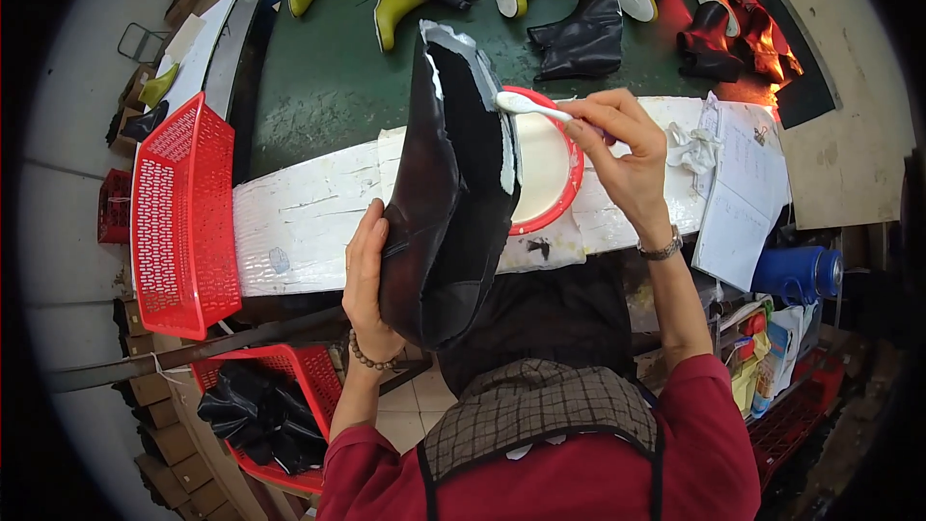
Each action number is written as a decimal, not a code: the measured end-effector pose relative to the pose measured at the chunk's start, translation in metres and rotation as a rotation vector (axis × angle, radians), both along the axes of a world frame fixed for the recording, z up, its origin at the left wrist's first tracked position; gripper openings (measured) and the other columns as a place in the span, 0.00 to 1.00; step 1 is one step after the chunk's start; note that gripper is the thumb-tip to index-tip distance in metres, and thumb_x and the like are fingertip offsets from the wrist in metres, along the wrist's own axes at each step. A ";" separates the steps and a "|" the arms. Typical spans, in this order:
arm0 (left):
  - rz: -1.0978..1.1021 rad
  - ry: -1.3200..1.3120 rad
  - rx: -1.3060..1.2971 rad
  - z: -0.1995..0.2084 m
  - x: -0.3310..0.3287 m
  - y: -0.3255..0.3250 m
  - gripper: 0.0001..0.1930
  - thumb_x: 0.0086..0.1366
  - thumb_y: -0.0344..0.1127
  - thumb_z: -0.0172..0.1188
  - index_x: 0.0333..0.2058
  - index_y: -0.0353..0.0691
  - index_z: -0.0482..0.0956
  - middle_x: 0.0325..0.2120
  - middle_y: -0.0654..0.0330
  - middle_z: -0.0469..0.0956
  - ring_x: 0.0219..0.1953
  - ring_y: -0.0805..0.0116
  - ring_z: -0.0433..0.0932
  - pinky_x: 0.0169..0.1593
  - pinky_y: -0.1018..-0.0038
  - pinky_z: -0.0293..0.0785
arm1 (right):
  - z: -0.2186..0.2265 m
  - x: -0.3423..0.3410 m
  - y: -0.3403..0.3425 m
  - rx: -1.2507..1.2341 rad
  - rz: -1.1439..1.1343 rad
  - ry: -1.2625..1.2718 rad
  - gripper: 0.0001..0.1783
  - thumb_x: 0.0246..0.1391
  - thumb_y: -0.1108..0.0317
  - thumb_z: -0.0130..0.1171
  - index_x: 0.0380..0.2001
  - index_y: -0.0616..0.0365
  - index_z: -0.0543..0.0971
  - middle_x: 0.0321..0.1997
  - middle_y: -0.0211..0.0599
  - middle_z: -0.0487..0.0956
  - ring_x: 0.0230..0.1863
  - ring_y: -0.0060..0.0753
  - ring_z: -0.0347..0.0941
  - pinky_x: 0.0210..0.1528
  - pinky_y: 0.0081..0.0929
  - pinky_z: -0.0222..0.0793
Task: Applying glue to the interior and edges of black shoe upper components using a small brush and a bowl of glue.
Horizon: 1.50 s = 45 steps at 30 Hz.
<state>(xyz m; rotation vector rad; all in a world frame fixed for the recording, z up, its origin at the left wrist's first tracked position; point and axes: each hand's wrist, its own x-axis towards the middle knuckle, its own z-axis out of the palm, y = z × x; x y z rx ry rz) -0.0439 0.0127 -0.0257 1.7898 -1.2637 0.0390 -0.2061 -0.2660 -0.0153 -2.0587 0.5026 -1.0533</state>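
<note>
Head view: a dark boot is held up over the near edge of the white bench, its long axis running roughly from 12 to 6 o'clock and its open seam faced upward. The boot is clasped by the left grip at its lower flank, toward 7 o'clock; the thumb cannot be made out. A white brush is pinched between thumb and fingers of the right grip, from which the boot lies between 8 and 9 o'clock. The nearer hand is thus the left, in contact, while the boot is reached from the right only by the brush head, seemingly at the seam's edge, where a white coating is seen. A red-rimmed bowl is partly overlapped by the boot, between 2 and 3 o'clock from it.
</note>
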 end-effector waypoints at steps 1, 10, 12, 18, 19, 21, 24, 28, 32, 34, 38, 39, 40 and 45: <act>0.006 -0.008 -0.007 0.000 0.000 -0.001 0.30 0.64 0.25 0.61 0.65 0.27 0.66 0.65 0.37 0.67 0.65 0.43 0.70 0.66 0.59 0.68 | 0.000 0.001 0.000 -0.023 0.014 -0.065 0.11 0.54 0.77 0.70 0.42 0.58 0.88 0.35 0.30 0.80 0.30 0.16 0.72 0.29 0.16 0.65; 0.146 -0.120 -0.176 -0.004 0.012 -0.031 0.31 0.64 0.26 0.59 0.65 0.27 0.65 0.65 0.37 0.66 0.66 0.41 0.68 0.68 0.58 0.64 | -0.007 -0.024 0.045 0.143 0.207 0.001 0.13 0.48 0.81 0.70 0.39 0.60 0.88 0.37 0.33 0.80 0.34 0.20 0.76 0.35 0.15 0.70; 0.132 -0.155 -0.231 -0.005 0.014 -0.035 0.30 0.63 0.26 0.60 0.64 0.28 0.67 0.65 0.37 0.67 0.66 0.41 0.69 0.68 0.57 0.64 | -0.005 -0.026 0.044 0.114 0.252 -0.020 0.11 0.50 0.80 0.69 0.39 0.60 0.88 0.36 0.33 0.80 0.31 0.18 0.74 0.32 0.14 0.67; -0.014 -0.205 -0.204 -0.004 0.021 -0.034 0.29 0.63 0.28 0.60 0.63 0.28 0.69 0.64 0.38 0.69 0.65 0.41 0.69 0.68 0.56 0.63 | 0.004 -0.005 -0.007 -0.016 -0.066 -0.029 0.09 0.57 0.75 0.67 0.42 0.60 0.87 0.35 0.30 0.80 0.31 0.15 0.71 0.29 0.14 0.61; -0.011 -0.205 -0.202 -0.004 0.021 -0.035 0.29 0.63 0.28 0.60 0.63 0.28 0.69 0.64 0.38 0.69 0.65 0.41 0.69 0.68 0.56 0.63 | 0.006 -0.004 -0.011 -0.014 -0.063 -0.028 0.09 0.57 0.75 0.67 0.42 0.60 0.87 0.35 0.30 0.80 0.31 0.15 0.71 0.29 0.14 0.61; -0.005 -0.188 -0.210 -0.003 0.021 -0.037 0.29 0.64 0.29 0.61 0.63 0.28 0.69 0.64 0.38 0.68 0.66 0.41 0.68 0.68 0.56 0.63 | 0.011 -0.003 -0.013 -0.022 -0.022 -0.054 0.11 0.55 0.76 0.69 0.42 0.60 0.88 0.37 0.31 0.80 0.31 0.15 0.72 0.30 0.15 0.64; 0.093 -0.167 -0.259 0.001 0.017 -0.046 0.29 0.64 0.31 0.62 0.63 0.28 0.69 0.64 0.38 0.68 0.67 0.41 0.67 0.68 0.56 0.63 | 0.008 -0.012 0.015 -0.013 0.139 -0.004 0.12 0.52 0.78 0.70 0.42 0.59 0.88 0.37 0.32 0.80 0.32 0.17 0.73 0.30 0.15 0.65; 0.178 -0.299 -0.294 0.003 0.021 -0.055 0.31 0.64 0.34 0.65 0.64 0.29 0.69 0.64 0.38 0.67 0.67 0.39 0.66 0.68 0.55 0.62 | 0.003 -0.020 0.041 -0.005 0.188 -0.039 0.13 0.50 0.80 0.71 0.41 0.60 0.88 0.36 0.33 0.80 0.31 0.19 0.77 0.31 0.17 0.71; 0.223 -0.366 -0.282 -0.002 0.030 -0.060 0.32 0.65 0.38 0.65 0.64 0.31 0.69 0.64 0.38 0.68 0.67 0.39 0.66 0.68 0.54 0.61 | 0.008 -0.026 0.050 -0.051 0.213 0.004 0.14 0.46 0.80 0.72 0.39 0.59 0.88 0.34 0.33 0.80 0.30 0.22 0.77 0.31 0.20 0.73; 0.221 -0.392 -0.267 -0.001 0.032 -0.062 0.32 0.65 0.41 0.65 0.63 0.30 0.69 0.64 0.37 0.68 0.67 0.38 0.65 0.68 0.53 0.62 | 0.014 -0.028 0.051 -0.089 0.226 0.010 0.14 0.46 0.79 0.73 0.39 0.58 0.88 0.33 0.33 0.80 0.29 0.24 0.77 0.30 0.20 0.73; 0.200 -0.472 -0.249 -0.004 0.037 -0.064 0.33 0.65 0.44 0.65 0.63 0.33 0.70 0.64 0.38 0.68 0.67 0.38 0.65 0.68 0.53 0.62 | 0.026 -0.031 0.054 -0.099 0.286 0.059 0.12 0.46 0.78 0.73 0.38 0.58 0.88 0.31 0.32 0.80 0.27 0.23 0.76 0.27 0.21 0.71; 0.205 -0.480 -0.241 -0.007 0.039 -0.065 0.32 0.64 0.43 0.66 0.63 0.35 0.71 0.64 0.39 0.68 0.67 0.37 0.65 0.68 0.53 0.62 | 0.029 -0.031 0.056 -0.008 0.318 0.110 0.10 0.48 0.77 0.72 0.37 0.60 0.88 0.30 0.33 0.80 0.26 0.22 0.75 0.27 0.21 0.70; 0.211 -0.489 -0.233 -0.008 0.040 -0.064 0.31 0.64 0.42 0.66 0.63 0.36 0.72 0.64 0.40 0.68 0.67 0.37 0.65 0.68 0.53 0.62 | 0.031 -0.030 0.057 0.082 0.351 0.160 0.09 0.50 0.76 0.71 0.37 0.61 0.87 0.29 0.33 0.80 0.26 0.21 0.75 0.26 0.21 0.69; 0.183 -0.202 -0.233 -0.003 0.046 -0.046 0.26 0.61 0.26 0.61 0.60 0.35 0.75 0.60 0.44 0.73 0.63 0.44 0.71 0.65 0.58 0.66 | 0.015 -0.024 0.026 0.157 0.232 0.238 0.05 0.55 0.73 0.67 0.34 0.62 0.87 0.28 0.36 0.81 0.25 0.24 0.75 0.26 0.25 0.68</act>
